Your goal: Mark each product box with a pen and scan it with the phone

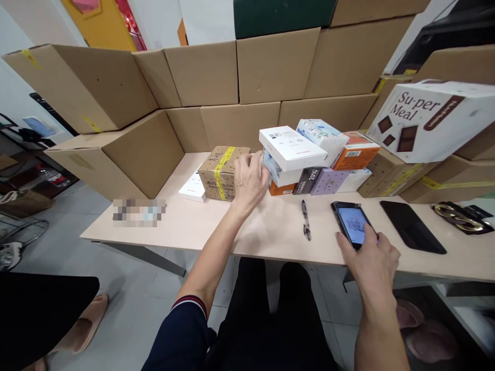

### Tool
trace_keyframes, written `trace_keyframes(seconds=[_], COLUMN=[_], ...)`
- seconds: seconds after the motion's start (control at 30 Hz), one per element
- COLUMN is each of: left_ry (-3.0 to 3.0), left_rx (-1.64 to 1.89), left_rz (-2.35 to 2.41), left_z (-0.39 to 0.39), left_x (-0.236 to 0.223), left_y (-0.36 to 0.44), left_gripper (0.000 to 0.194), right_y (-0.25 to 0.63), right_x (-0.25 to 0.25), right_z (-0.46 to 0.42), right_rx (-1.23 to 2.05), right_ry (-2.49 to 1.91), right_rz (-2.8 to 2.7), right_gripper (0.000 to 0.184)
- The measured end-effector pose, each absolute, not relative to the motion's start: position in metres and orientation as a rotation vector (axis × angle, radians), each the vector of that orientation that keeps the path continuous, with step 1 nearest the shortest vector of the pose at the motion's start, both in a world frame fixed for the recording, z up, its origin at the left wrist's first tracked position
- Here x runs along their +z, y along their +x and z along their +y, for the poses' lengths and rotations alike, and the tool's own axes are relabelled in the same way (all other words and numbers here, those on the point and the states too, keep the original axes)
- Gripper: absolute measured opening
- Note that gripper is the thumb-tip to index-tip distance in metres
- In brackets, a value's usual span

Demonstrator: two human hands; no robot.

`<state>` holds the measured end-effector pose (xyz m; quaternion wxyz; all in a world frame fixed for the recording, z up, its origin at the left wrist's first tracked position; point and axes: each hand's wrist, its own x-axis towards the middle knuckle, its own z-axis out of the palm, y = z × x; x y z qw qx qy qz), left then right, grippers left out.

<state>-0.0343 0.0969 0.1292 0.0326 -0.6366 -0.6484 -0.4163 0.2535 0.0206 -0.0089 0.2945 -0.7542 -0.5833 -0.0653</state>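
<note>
My left hand [250,181] reaches to the right end of a small brown cardboard box [216,178] sealed with yellow tape. Its fingers are bent over that end, between the box and a stack of small cartons; the fingertips are partly hidden. The nearest carton in the stack is a flat white box [292,147]. At the right, my right hand [371,257] grips the lower end of a smartphone [352,222] with a lit screen, thumb on one side and fingers over the other. A pen [305,220] lies between my hands.
Orange [356,152] and purple cartons [328,181] fill the stack. A dark phone [413,226] lies at the right. Large cardboard boxes [201,74] wall the table's back and left. A white "Su-per Meal" box [433,123] stands right. Another person's foot [91,322] shows lower left.
</note>
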Motion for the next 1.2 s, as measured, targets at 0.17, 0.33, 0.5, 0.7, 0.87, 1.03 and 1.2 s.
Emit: trace_keyframes(seconds=[0.17,0.33,0.5,0.7,0.87,1.03,1.2], left_ry=[-2.259,-2.068,-2.005,-2.11,-2.145,-2.074,-1.977], left_rx=[-2.231,-2.751,-3.019,-2.861,-2.524,-2.462,-2.493], left_rz=[-2.163,-2.139,-1.951,-1.898,-2.228,-2.412,-2.5], left_z=[0.108,0.122,0.072,-0.012,-0.021,0.008,0.031], left_x=[0.132,0.14,0.141,0.111,0.084,0.06,0.033], left_y=[-0.002,0.011,-0.007,-0.061,-0.086,-0.086,-0.091], left_gripper=[0.065,0.059,0.047,0.038,0.037,0.042,0.051], right_y=[0.251,0.254,0.261,0.262,0.23,0.199,0.196], right_x=[-0.016,-0.024,-0.031,-0.032,-0.017,-0.01,-0.012], right_z=[0.028,0.028,0.029,0.025,0.014,0.014,0.015], right_rx=[-0.269,-0.354,-0.355,-0.366,-0.055,0.174,0.058], right_ry=[-1.881,-1.783,-1.763,-1.612,-1.409,-1.273,-1.169], right_rz=[-1.513,-1.453,-1.443,-1.378,-1.304,-1.545,-1.776], right_gripper=[0.078,0.072,0.069,0.064,0.052,0.044,0.038])
